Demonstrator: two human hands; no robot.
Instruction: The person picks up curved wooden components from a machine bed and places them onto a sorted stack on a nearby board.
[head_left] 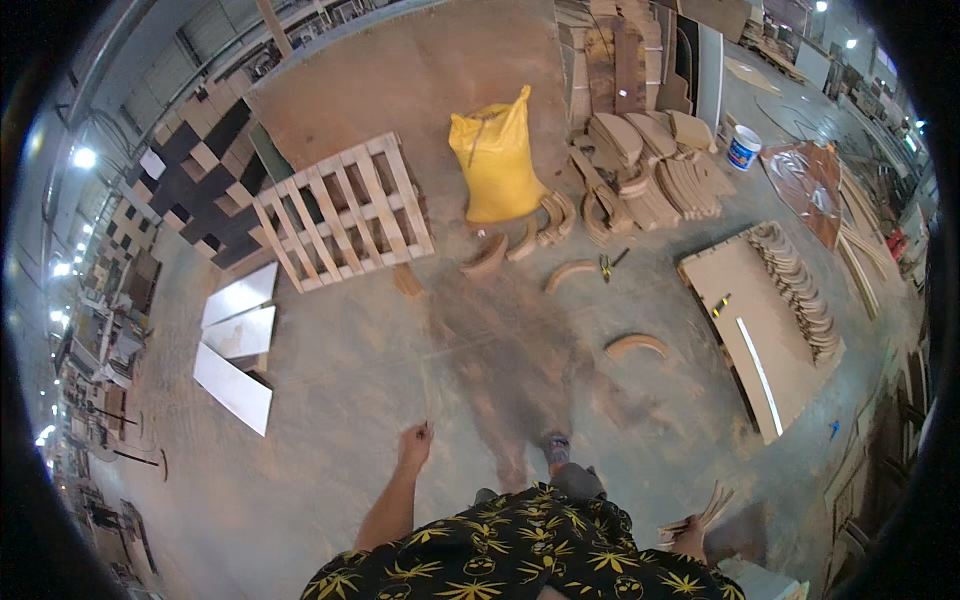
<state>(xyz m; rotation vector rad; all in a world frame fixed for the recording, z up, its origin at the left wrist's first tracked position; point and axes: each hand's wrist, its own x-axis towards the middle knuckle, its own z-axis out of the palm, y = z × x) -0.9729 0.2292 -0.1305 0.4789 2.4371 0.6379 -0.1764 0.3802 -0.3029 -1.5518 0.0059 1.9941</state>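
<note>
My left hand [415,447] hangs over the concrete floor, left of my body, with its fingers closed. Something small and dark may be between the fingertips, too small to name. Low on the right, my right hand [688,538] grips several thin wooden strips [714,506], which fan out beyond the fingers. A single curved wooden piece [636,345] lies on the floor ahead of me. Farther off is another curved piece [570,272], with a dark tool with yellow parts [606,267] beside it.
A wooden pallet [345,212] leans against a large brown panel [420,80]. Beside it stands a yellow sack [495,165], near stacked curved pieces [680,190]. To the right lies a board [745,300] bearing a row of curved parts; white panels [238,335] lie left.
</note>
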